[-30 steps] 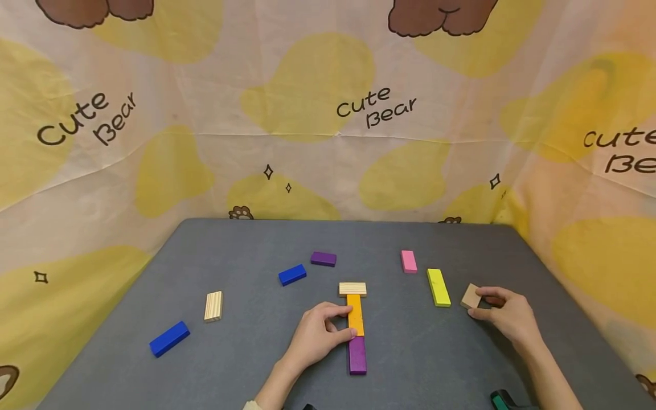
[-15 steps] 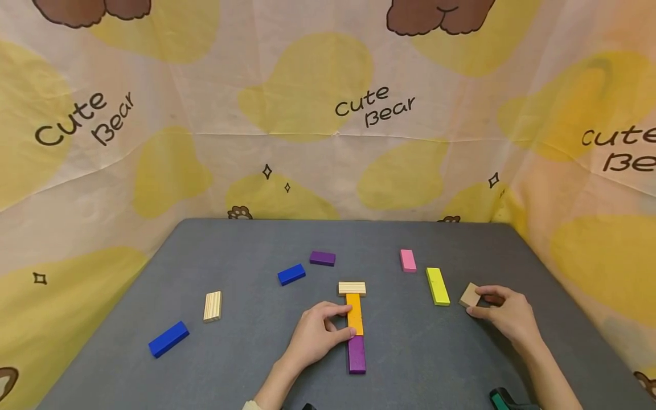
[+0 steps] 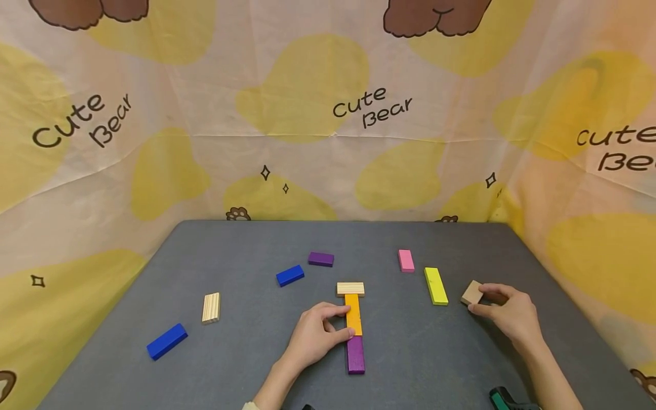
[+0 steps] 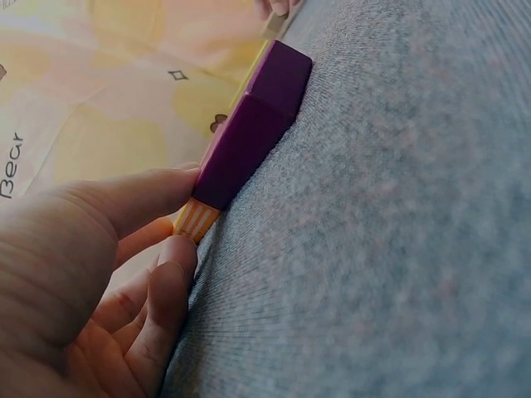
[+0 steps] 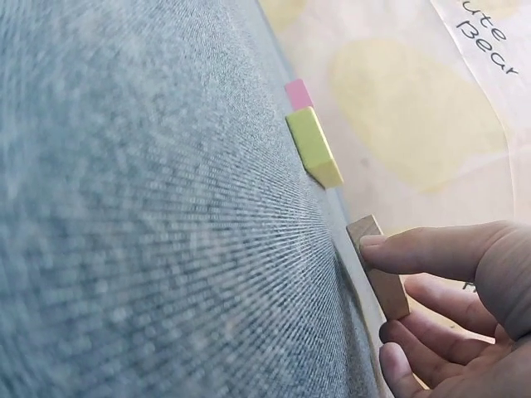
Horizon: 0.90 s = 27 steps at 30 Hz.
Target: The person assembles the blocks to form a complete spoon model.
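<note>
so the tan block is in your right hand, pinched between thumb and fingertips. can't tell if it's off the table or just sitting on it. your left hand doesn't look clamped on anything, thumb and finger are apart with the tips resting against the left side of the orange block. that one's mid-row: purple block at the near end by your thumb, striped block lying crosswise just past your fingertip.

i'd square the tan one up in your pinch first, since it's at an angle to the row, and go light so it doesn't twist. left tips should only steady the orange, a hard push would probably skew the line. mind the yellow block just left of your right-hand pinch, looks easy to clip, with the pink block beyond it. small blue block is ahead of your left hand, long blue block well off to its left.
</note>
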Tool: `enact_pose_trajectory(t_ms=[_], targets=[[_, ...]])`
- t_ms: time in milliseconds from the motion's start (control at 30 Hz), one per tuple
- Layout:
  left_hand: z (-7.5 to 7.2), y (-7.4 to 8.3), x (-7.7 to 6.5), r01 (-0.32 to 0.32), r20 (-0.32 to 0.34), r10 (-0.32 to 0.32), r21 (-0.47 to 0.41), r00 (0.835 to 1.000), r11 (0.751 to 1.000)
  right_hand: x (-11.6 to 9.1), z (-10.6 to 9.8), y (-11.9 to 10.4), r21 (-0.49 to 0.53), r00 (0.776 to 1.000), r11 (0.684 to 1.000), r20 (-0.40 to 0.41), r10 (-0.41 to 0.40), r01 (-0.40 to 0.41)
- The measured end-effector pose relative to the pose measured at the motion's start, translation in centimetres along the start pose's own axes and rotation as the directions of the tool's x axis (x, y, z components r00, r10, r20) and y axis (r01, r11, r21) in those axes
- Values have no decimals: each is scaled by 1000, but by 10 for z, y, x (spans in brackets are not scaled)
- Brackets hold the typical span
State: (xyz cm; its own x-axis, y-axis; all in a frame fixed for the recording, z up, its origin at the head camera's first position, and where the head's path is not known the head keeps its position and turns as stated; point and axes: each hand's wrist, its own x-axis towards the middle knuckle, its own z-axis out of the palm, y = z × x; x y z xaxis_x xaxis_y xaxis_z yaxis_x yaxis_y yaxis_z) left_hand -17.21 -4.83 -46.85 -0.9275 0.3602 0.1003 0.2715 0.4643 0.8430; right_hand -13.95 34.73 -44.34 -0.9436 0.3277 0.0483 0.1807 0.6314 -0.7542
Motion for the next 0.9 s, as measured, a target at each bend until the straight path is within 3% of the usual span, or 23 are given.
enact_pose_trajectory(t_ms=[533,900], targets=[[0,-1,0,0,1,0,-11,1000,1000,-3,2,-6,33,999,999,-48,-21,23],[0,1,-2,-60,-27,60,-33,998,998,-8,2,-14,70,1000,997,-28,-8,10]])
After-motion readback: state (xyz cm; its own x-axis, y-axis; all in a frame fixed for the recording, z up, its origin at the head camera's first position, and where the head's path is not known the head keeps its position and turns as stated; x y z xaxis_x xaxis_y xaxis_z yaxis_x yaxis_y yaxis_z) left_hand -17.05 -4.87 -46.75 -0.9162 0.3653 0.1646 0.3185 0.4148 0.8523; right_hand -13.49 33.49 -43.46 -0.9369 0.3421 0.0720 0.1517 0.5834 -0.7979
